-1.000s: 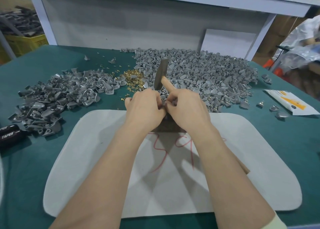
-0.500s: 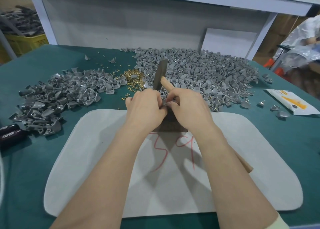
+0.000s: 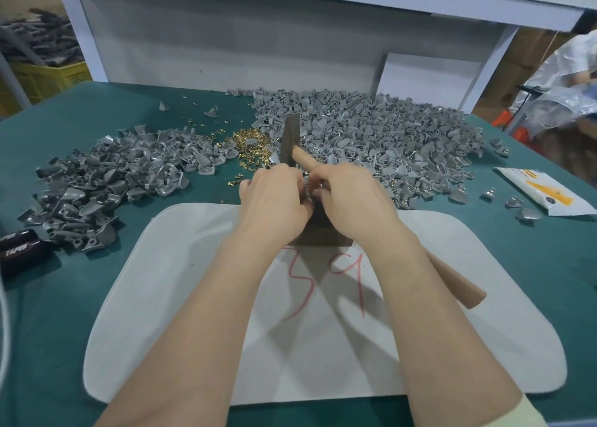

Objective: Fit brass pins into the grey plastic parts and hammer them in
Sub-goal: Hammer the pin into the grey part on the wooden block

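Note:
My left hand (image 3: 274,200) and my right hand (image 3: 352,200) meet over a dark block (image 3: 318,234) at the far edge of the white mat (image 3: 193,297). Between their fingertips sits a small grey plastic part (image 3: 307,189), mostly hidden, pinched by the left hand. The right hand grips a hammer with its index finger stretched along it. The dark hammer head (image 3: 289,139) sticks up beyond the hands, and the wooden handle end (image 3: 458,284) shows under my right forearm. Loose brass pins (image 3: 250,148) lie just beyond the hands.
A large heap of grey parts (image 3: 387,145) lies at the back right and a smaller heap (image 3: 106,181) at the left. Black tape rolls (image 3: 19,249) sit at the left edge, a white packet (image 3: 542,194) at the right. A white board (image 3: 429,81) leans on the back wall.
Both hands stay pressed together over the block. The right index finger and hammer head have shifted only slightly.

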Action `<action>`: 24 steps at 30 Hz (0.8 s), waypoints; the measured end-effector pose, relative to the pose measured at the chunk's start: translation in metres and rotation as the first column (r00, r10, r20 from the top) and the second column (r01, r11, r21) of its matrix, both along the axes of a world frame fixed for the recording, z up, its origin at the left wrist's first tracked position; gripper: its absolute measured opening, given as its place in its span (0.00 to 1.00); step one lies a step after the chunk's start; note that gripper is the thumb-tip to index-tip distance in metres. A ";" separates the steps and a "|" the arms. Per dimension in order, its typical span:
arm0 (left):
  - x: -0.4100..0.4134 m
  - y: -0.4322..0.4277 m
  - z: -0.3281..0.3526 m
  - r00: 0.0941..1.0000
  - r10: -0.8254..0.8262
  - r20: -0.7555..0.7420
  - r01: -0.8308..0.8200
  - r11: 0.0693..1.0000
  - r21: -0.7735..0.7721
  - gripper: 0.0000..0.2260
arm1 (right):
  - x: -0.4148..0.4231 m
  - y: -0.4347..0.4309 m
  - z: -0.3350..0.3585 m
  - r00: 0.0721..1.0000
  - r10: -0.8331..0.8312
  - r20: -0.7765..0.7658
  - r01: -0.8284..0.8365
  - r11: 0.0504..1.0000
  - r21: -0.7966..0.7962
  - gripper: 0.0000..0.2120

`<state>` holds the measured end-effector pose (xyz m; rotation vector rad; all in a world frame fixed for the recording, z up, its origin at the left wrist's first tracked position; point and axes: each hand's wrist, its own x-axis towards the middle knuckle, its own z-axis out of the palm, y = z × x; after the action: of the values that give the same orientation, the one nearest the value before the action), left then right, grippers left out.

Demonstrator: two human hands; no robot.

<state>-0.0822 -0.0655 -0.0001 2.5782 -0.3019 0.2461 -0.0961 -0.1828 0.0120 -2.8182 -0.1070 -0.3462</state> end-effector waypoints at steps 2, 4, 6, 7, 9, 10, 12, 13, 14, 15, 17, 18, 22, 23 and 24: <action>-0.001 0.000 0.001 1.000 -0.006 0.010 0.006 1.000 0.017 0.06 | -0.001 0.000 0.005 1.000 0.002 -0.023 -0.003 0.999 -0.044 0.13; -0.001 0.001 0.002 1.000 -0.018 0.018 0.017 0.999 0.028 0.06 | -0.001 0.001 0.006 0.999 0.001 -0.034 -0.003 0.996 -0.086 0.13; -0.002 0.001 0.003 0.999 -0.031 0.021 0.030 0.999 0.032 0.06 | -0.001 0.002 0.007 0.999 -0.011 -0.032 0.008 0.995 -0.103 0.13; -0.002 0.001 0.003 0.999 -0.037 0.021 0.037 0.999 0.028 0.05 | -0.001 0.002 0.007 0.999 -0.019 -0.031 0.016 0.995 -0.100 0.13; -0.004 0.002 0.005 0.999 -0.043 0.019 0.043 0.999 -0.005 0.05 | -0.001 0.002 0.006 0.999 -0.030 -0.035 0.027 0.996 -0.082 0.12; -0.005 0.002 0.006 0.999 -0.042 0.018 0.043 0.999 -0.026 0.04 | -0.001 0.001 0.006 0.999 -0.031 -0.037 0.029 0.997 -0.067 0.11; -0.006 0.002 0.007 0.999 -0.043 0.020 0.044 0.998 -0.040 0.03 | -0.001 -0.001 0.006 0.999 -0.012 -0.046 0.010 0.999 -0.040 0.13; -0.007 0.002 0.007 0.999 -0.045 0.022 0.046 0.998 -0.035 0.03 | -0.001 -0.002 0.006 0.999 0.008 -0.052 -0.010 0.999 -0.037 0.15; -0.007 0.001 0.007 0.999 -0.047 0.026 0.048 0.998 -0.029 0.04 | 0.000 -0.002 0.006 0.998 0.027 -0.052 -0.029 0.999 -0.046 0.17; -0.007 0.001 0.008 0.998 -0.049 0.030 0.050 0.999 -0.021 0.04 | 0.001 -0.002 0.006 0.998 0.037 -0.049 -0.040 0.997 -0.064 0.20; -0.008 0.001 0.008 0.998 -0.054 0.032 0.055 0.998 -0.015 0.05 | 0.002 -0.001 0.005 0.998 0.043 -0.047 -0.047 0.995 -0.091 0.21; -0.008 0.001 0.008 0.998 -0.057 0.028 0.057 0.998 -0.017 0.05 | 0.003 -0.001 0.005 0.998 0.050 -0.049 -0.054 0.994 -0.090 0.19; -0.008 0.002 0.008 0.999 -0.045 -0.008 0.045 0.999 -0.025 0.05 | 0.004 -0.002 0.001 0.998 0.058 -0.038 -0.058 0.998 -0.018 0.15; -0.007 0.003 0.007 0.999 -0.038 -0.014 0.038 0.999 -0.030 0.05 | 0.005 -0.003 0.000 0.998 0.056 -0.036 -0.056 0.998 0.013 0.14; -0.007 0.003 0.007 0.999 -0.032 -0.019 0.031 0.999 -0.037 0.05 | 0.005 -0.003 -0.002 0.998 0.056 -0.033 -0.055 0.997 0.045 0.12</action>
<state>-0.0889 -0.0623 0.0068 2.5363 -0.3275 0.2129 -0.0912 -0.1863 0.0103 -2.7704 -0.1682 -0.2846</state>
